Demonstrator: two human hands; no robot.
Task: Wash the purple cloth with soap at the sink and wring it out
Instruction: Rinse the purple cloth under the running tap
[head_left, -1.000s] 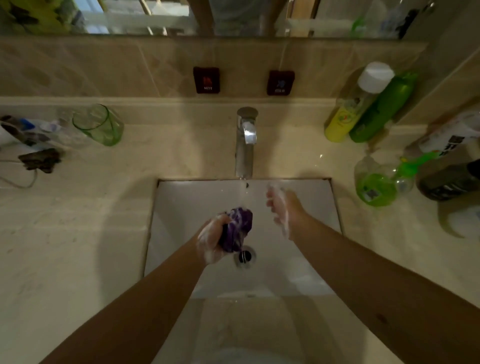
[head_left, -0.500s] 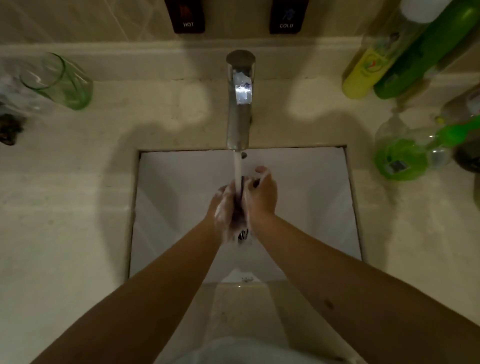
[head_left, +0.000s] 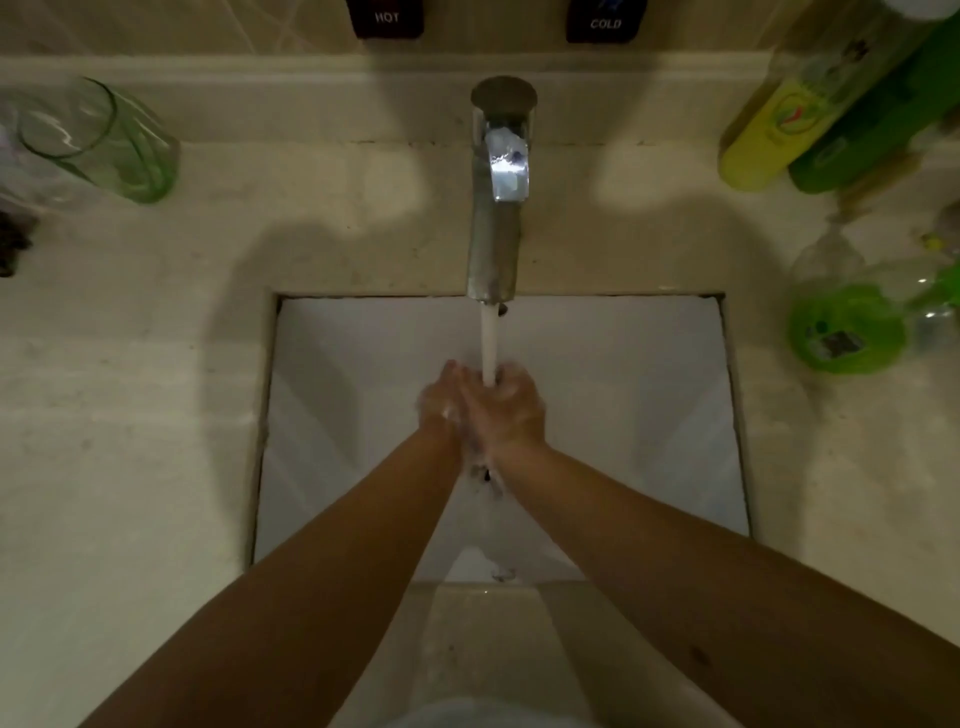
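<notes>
Both hands (head_left: 485, 405) now clasped under tap (head_left: 496, 208).

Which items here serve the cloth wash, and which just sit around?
In use: left hand, right hand, tap, water stream, sink. The cloth itself is hidden between the hands.
Idle: glass, yellow bottle, green bottle, spray bottle.

You see a glossy metal faucet (head_left: 496, 208) above a smooth white sink (head_left: 649, 374). The countertop (head_left: 130, 415) is matt mottled stone. The green tumbler (head_left: 104, 140) is clear glass.
</notes>
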